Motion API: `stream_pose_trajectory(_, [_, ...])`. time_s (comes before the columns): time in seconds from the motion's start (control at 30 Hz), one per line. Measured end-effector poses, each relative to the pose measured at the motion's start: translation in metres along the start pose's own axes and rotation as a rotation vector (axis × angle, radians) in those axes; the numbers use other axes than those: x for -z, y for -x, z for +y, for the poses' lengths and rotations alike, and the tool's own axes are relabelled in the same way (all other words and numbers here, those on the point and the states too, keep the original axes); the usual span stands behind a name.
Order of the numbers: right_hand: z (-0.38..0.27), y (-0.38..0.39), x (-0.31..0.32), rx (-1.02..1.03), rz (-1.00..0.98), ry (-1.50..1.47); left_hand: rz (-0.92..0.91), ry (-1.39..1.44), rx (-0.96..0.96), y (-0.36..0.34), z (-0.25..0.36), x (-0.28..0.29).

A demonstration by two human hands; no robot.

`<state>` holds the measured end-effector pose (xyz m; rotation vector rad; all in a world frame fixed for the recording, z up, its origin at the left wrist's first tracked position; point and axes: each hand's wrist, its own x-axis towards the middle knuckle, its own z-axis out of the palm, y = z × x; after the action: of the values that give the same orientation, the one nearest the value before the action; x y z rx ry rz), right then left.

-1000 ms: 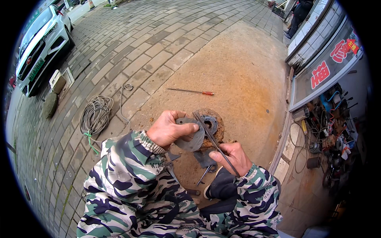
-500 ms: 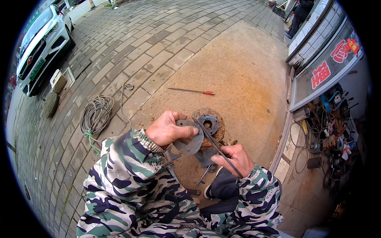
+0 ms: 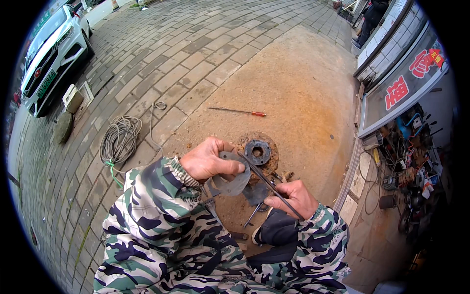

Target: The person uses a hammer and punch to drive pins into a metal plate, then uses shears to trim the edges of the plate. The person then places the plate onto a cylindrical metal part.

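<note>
From where I stand, the black ring (image 3: 266, 153) is the thing to go by. Just left of it and nearer the person, the left hand (image 3: 208, 159) pinches a grey disc (image 3: 230, 186) between thumb and fingers; below and right of it, the right hand (image 3: 296, 198) grips a dark bar (image 3: 268, 182), its far end at the disc's edge. The hands are apart. I'd judge the disc's shaping well along: it's round and holed, but not on the ring. Whether its edge is finished, I can't tell. Beyond the ring lies a red-handled tool (image 3: 258, 113).
</note>
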<state>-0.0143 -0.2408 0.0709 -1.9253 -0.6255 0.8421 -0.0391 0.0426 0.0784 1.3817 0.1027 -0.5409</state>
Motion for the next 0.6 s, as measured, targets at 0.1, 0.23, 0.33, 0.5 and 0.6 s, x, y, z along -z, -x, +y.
stream_pose_trajectory(0.1, [0.006, 0.001, -0.001, -0.002, -0.003, 0.004, -0.02, -0.009, -0.008, -0.001, 0.001, 0.0])
stream_pose_trajectory(0.23, [0.014, 0.003, -0.002, 0.032, -0.009, -0.013, -0.037, -0.009, -0.009, -0.003, -0.002, -0.001])
stream_pose_trajectory(0.33, [0.009, 0.003, -0.004, 0.034, -0.019, -0.033, -0.043, -0.025, 0.004, -0.002, -0.001, 0.001])
stream_pose_trajectory(0.5, [0.01, -0.003, -0.01, 0.072, 0.004, -0.041, -0.03, 0.031, -0.001, 0.002, -0.001, 0.002])
stream_pose_trajectory(0.6, [0.015, -0.002, -0.012, 0.043, 0.024, -0.126, -0.017, -0.045, 0.027, -0.003, -0.005, 0.002])
